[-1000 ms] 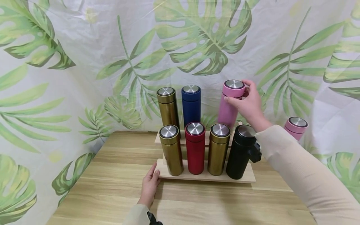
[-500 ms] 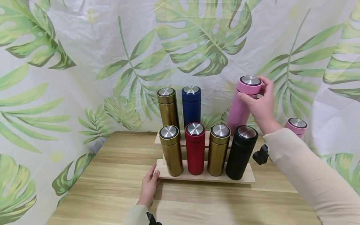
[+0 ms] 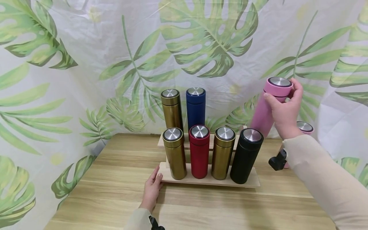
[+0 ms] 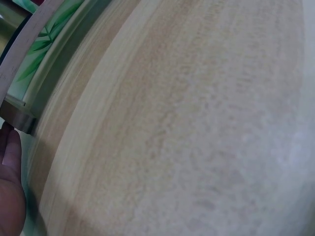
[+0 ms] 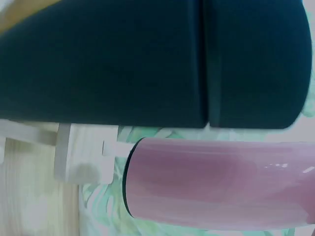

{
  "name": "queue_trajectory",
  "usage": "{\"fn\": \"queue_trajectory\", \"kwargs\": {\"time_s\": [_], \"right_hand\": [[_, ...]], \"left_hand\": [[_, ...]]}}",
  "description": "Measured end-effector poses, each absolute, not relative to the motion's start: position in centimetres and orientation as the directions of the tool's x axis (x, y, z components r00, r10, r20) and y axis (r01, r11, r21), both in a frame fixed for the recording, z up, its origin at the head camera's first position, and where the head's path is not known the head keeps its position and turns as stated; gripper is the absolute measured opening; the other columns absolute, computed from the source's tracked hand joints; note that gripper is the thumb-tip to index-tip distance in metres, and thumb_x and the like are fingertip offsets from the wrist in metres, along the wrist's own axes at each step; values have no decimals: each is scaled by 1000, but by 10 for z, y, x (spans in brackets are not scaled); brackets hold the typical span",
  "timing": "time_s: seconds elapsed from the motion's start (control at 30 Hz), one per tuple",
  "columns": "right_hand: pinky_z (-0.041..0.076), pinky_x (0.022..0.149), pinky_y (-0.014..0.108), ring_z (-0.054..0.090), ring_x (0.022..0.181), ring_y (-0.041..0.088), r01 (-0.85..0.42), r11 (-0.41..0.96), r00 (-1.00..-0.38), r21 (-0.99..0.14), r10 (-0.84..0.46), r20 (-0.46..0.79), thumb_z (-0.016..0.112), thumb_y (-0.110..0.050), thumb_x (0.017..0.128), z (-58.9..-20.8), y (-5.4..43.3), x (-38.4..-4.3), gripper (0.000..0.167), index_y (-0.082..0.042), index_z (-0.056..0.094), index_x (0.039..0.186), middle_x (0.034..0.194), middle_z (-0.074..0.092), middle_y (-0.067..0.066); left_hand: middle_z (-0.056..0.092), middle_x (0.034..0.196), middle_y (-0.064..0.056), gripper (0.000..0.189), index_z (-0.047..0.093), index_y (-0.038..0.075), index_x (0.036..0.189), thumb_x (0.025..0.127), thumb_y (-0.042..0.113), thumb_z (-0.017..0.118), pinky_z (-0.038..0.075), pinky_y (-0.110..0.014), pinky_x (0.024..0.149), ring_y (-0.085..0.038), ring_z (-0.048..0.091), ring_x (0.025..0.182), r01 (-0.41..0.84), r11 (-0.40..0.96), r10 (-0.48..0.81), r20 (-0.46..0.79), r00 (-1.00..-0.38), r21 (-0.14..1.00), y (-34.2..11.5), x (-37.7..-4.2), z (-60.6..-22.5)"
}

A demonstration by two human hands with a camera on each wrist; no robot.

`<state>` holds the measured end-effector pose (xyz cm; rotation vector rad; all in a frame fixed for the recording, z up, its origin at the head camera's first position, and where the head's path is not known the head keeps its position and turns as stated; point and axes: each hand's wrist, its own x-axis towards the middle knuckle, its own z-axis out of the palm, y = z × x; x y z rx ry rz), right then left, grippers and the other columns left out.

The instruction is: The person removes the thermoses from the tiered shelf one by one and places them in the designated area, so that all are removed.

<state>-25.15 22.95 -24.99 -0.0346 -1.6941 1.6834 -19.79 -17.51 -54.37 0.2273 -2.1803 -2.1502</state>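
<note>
My right hand [image 3: 287,107] grips a pink thermos flask [image 3: 263,113] by its upper part, just below the steel-topped lid. The flask leans, its base lower left, behind the black flask and right of the stand. In the right wrist view the pink flask [image 5: 221,184] lies across the lower half, its dark-rimmed base beyond the shelf end. My left hand [image 3: 151,190] holds the left end of the two-tier wooden stand [image 3: 207,181], thumb at the front corner. In the left wrist view, fingers [image 4: 14,152] touch the board's end.
On the lower tier stand a gold flask [image 3: 176,159], a red flask [image 3: 199,156], another gold flask [image 3: 222,158] and a black flask [image 3: 245,159]. Behind are a gold flask [image 3: 172,115] and a blue flask [image 3: 196,111]. A second pink flask [image 3: 306,128] is partly hidden behind my right wrist.
My right hand has carried the pink flask rightward from above the upper tier to beyond the stand's right end, tilting it more. My left hand stays at the stand.
</note>
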Motion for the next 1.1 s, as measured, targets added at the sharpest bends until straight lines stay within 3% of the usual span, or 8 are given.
{"fn": "queue_trajectory", "kwargs": {"time_s": [0.3,0.7,0.93,1.1], "right_hand": [[41,85,23,42,106,8,-449,133,-630,-884,654,418,71,-4,70,-254,253,-238,73,-25,39,132,121,45,-5],[41,83,23,41,107,8,-480,110,-570,-871,716,404,68,0,68,-265,282,-224,72,-24,41,129,120,44,-4],[40,80,19,42,104,6,-421,240,-492,-875,750,442,65,-1,68,-273,290,-211,69,-23,42,129,120,46,-6],[42,79,20,43,105,7,-470,179,-480,-864,769,421,63,3,66,-279,296,-202,69,-20,42,128,121,46,-3]], "left_hand": [[22,150,-19,49,31,6,144,100,21,43,40,-46,99,-33,34,128,-45,-3,-156,-45,-987,999,-174,-197,-544],[23,151,-17,49,32,8,144,99,23,44,41,-44,99,-33,35,129,-59,6,-169,-57,-984,998,-175,-197,-544],[23,151,-16,49,32,8,145,99,22,44,40,-44,99,-32,34,130,-52,4,-157,-51,-986,999,-175,-198,-545],[23,151,-17,49,31,7,145,99,22,44,40,-44,99,-33,34,129,-51,-3,-160,-51,-986,999,-174,-198,-545]]}}
